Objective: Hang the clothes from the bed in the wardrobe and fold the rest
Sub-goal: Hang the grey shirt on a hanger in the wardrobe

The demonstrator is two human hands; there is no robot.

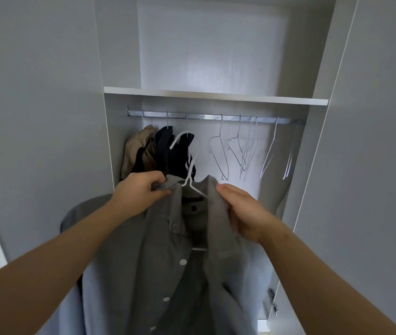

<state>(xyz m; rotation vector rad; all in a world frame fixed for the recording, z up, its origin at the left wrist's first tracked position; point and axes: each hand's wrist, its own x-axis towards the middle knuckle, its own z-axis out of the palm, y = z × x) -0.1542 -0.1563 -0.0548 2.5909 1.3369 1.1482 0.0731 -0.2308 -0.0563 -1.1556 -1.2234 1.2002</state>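
A grey button-up shirt sits on a white wire hanger, held up in front of the open wardrobe. My left hand pinches the shirt's left collar and my right hand grips the right collar edge. The hanger's hook points up, below the metal rail and not on it. The shirt's lower part runs out of view.
On the rail's left hang a beige garment and dark garments. Several bare wire hangers hang to the right. A white shelf spans above the rail. Grey wardrobe doors stand open on both sides.
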